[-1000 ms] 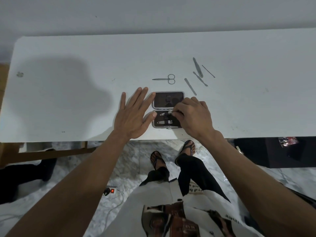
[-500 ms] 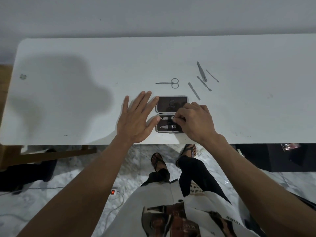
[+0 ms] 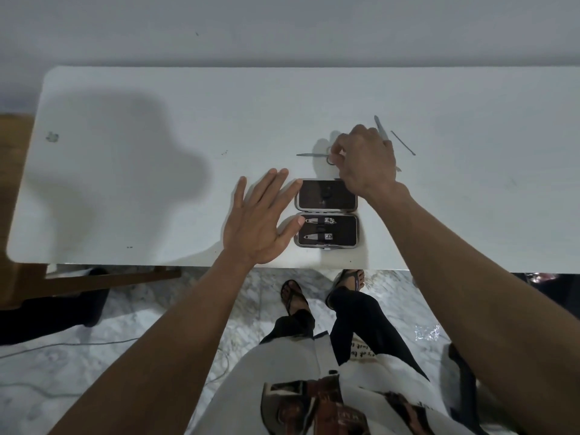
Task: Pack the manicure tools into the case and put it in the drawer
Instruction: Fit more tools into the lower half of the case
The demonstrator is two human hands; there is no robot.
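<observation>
A small dark manicure case [image 3: 343, 230] lies open near the front edge of the white table [image 3: 157, 183], with two nail clippers [image 3: 318, 228] strapped in its near half. My left hand [image 3: 262, 219] rests flat beside the case, fingertips touching its left side. Beyond the case my right hand [image 3: 364, 161] pinches the handle loops of the small scissors [image 3: 310, 155], whose blades point left on the table. A flat metal tool [image 3: 381, 127] and a thin metal stick [image 3: 403, 142] lie just right of that hand; other tools are hidden beneath it.
A wooden piece of furniture [image 3: 18, 215] stands left of the table. Below the table edge are a marble floor with a white cable [image 3: 62, 346], my feet in sandals, and a dark object [image 3: 549, 277] under the right side.
My right hand has left the case's lower half and reached forward to the scissors, closing its fingers on their handles. The left hand has stayed flat beside the case.
</observation>
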